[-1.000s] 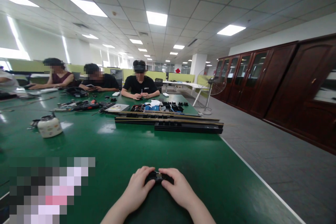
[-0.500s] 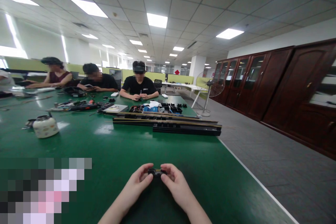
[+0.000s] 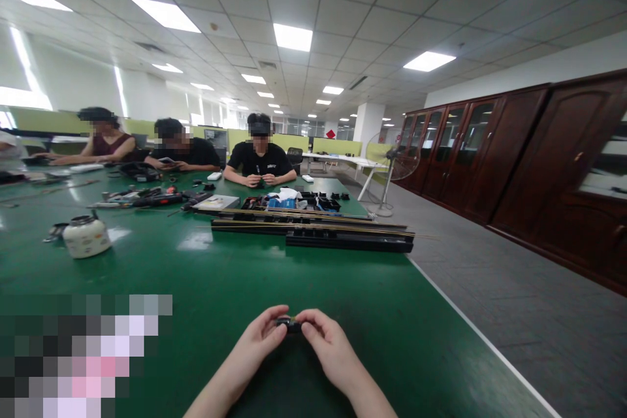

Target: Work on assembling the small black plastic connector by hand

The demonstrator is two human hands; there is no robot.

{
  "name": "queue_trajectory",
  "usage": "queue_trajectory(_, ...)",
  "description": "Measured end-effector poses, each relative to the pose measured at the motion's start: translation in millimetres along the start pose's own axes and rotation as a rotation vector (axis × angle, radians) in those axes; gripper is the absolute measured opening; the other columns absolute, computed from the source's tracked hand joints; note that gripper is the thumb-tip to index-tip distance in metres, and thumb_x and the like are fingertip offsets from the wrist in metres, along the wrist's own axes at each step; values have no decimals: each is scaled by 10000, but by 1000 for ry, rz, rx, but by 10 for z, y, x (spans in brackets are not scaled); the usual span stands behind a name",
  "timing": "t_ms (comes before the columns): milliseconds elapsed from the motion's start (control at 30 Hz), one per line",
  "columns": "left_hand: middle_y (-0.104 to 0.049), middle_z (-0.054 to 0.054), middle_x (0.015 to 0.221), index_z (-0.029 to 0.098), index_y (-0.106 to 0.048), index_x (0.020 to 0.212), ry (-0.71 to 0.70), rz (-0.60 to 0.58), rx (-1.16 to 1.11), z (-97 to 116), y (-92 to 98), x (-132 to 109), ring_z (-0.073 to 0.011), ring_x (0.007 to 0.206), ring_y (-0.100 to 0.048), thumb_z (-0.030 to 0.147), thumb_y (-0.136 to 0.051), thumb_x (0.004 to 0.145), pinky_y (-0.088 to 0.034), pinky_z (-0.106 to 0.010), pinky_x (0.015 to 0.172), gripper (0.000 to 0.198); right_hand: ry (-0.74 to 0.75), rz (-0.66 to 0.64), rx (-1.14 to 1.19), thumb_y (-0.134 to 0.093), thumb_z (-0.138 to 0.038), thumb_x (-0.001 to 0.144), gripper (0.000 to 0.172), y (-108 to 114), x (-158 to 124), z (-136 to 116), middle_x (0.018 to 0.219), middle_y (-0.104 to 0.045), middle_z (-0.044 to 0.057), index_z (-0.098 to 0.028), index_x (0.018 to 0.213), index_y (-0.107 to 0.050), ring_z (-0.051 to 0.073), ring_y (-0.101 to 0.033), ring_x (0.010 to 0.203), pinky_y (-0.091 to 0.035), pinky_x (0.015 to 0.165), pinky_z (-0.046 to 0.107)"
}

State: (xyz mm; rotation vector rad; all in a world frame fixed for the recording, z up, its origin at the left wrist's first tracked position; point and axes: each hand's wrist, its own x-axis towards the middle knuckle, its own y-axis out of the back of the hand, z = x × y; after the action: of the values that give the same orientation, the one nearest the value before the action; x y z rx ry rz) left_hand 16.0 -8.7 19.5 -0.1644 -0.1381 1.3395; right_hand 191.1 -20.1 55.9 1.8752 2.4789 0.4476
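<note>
Between my hands is a small black part [image 3: 293, 326], held just above the green tabletop [image 3: 206, 313]. A bit of yellowish colour shows along its upper edge; its exact kind is too small to make out. My left hand [image 3: 264, 333] pinches its left end between thumb and fingers. At the right end, my right hand [image 3: 321, 337] grips it the same way, thumb toward me and fingers behind. My fingers hide both ends of the part.
Long black rails [image 3: 313, 235] with thin brass-coloured rods lie across the table ahead. Behind them are blue and black parts [image 3: 284, 203]. A cream jar [image 3: 87, 237] stands at left, tools [image 3: 147, 198] beyond it. Across the table a person [image 3: 259, 157] works with both hands.
My right fingers have shifted slightly left and closer around the black part, which now looks tilted and more covered. My left hand has barely moved.
</note>
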Motion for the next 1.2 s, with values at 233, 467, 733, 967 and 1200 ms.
queue_trajectory(233, -650, -92, 1071, 181, -586, 1036, 55, -1, -68, 33, -30, -37, -250, 1020, -587, 434, -732, 611, -408, -376, 942, 516, 15, 20, 60, -515, -366, 794, 220, -23, 15, 77, 915, -620, 25, -207, 922, -598, 188, -571, 915, -420, 855, 321)
queue_trajectory(467, -678, -45, 863, 186, -572, 975, 125, -22, -137, -22, -14, -7, -183, 773, -658, 434, -736, 609, -471, -303, 760, 471, -33, 108, 148, -579, -395, 751, 330, -37, 32, 157, 934, -604, 48, -199, 1014, -538, 191, -579, 936, -435, 860, 338)
queue_trajectory(733, -668, -66, 973, 202, -576, 946, 127, -69, -265, 53, -34, -51, -225, 913, -642, 377, -737, 631, -440, -340, 843, 395, -37, 123, 187, -618, -449, 705, 373, -46, 30, 102, 908, -622, 57, -194, 969, -552, 205, -605, 898, -462, 834, 357)
queue_trajectory(967, -676, -73, 984, 194, -565, 1002, 131, -57, -314, 76, -61, -56, -213, 936, -637, 356, -727, 656, -448, -312, 843, 414, -40, 149, 202, -653, -450, 667, 406, -49, 22, 62, 894, -624, 58, -190, 961, -550, 198, -610, 860, -478, 815, 354)
queue_trajectory(1200, -676, -62, 989, 197, -576, 958, 126, -44, -296, 73, -66, -46, -198, 887, -652, 380, -713, 664, -459, -303, 809, 372, -39, 177, 209, -658, -496, 644, 420, -71, 35, 67, 848, -623, 43, -194, 920, -565, 191, -615, 819, -491, 778, 340)
